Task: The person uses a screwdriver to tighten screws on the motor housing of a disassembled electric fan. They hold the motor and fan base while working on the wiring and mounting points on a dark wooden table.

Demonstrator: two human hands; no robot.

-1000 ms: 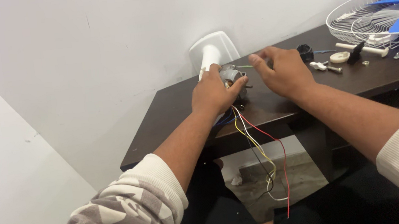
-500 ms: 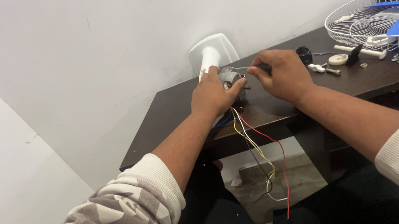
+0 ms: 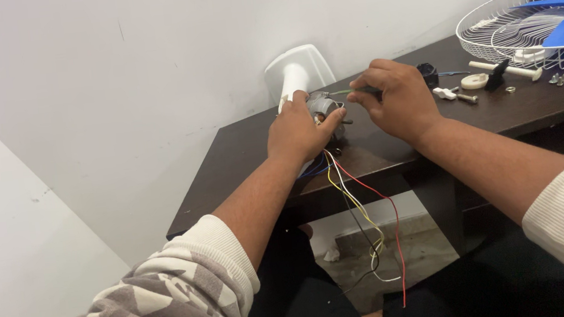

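Head: right hand nearer motor now; left hand unmoved.

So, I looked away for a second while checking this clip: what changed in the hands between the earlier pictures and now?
The right hand drew in slightly toward the left, its fingertips now pinched on a thin rod beside the small motor. The left hand kept its grip on the motor. The coloured wires hang off the dark table as before; the fan guard did not move.
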